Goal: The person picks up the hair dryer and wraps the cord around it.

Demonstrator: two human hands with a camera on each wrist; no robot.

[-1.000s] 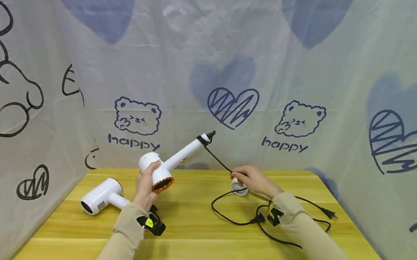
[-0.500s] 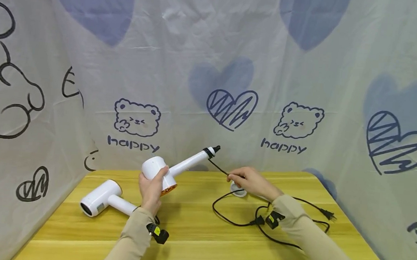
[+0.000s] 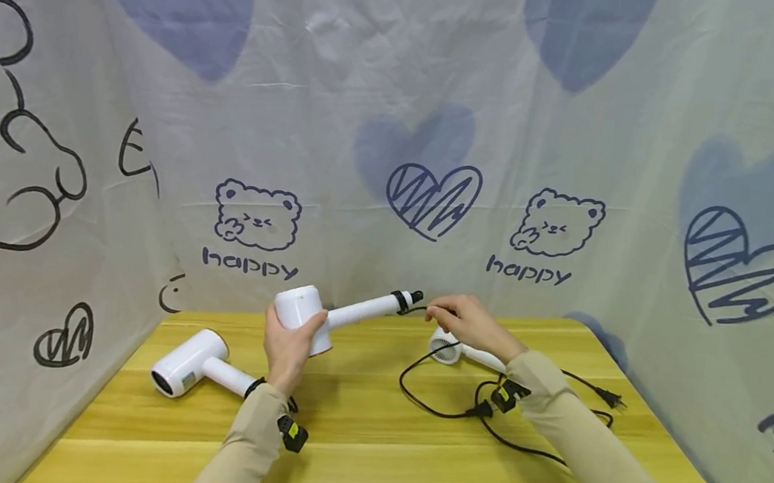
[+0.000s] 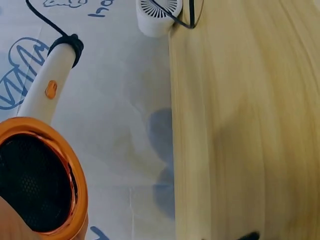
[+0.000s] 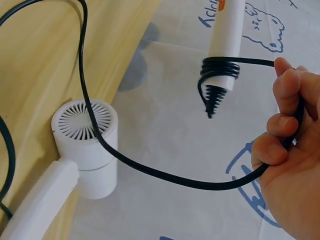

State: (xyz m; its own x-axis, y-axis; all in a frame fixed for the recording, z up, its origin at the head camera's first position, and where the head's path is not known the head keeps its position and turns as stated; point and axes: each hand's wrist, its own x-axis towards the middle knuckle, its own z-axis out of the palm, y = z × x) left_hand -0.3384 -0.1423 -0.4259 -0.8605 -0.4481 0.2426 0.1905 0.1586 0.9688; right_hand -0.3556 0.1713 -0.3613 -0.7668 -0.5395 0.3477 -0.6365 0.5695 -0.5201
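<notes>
My left hand (image 3: 288,347) grips a white hair dryer (image 3: 300,309) by its barrel, above the table. The dryer's handle points right, and in the left wrist view its orange-rimmed end (image 4: 80,185) shows. Several turns of black power cord (image 5: 220,67) wrap the handle's end, beside a ribbed cord sleeve (image 5: 216,99). My right hand (image 3: 472,324) holds the cord in curled fingers, a short way right of the handle tip. From that hand the cord hangs in a loop down to the table.
A second white hair dryer (image 3: 189,362) lies at the left of the wooden table (image 3: 369,467). Behind my right hand lies a third one (image 3: 445,348) with a grilled end. A plug (image 3: 610,398) and loose cord lie at the right. Printed cloth (image 3: 334,215) hangs behind the table.
The held hair dryer has come down and slightly right, its handle tilting flatter. My right hand has risen a little, and the cord stretch between it and the handle is shorter.
</notes>
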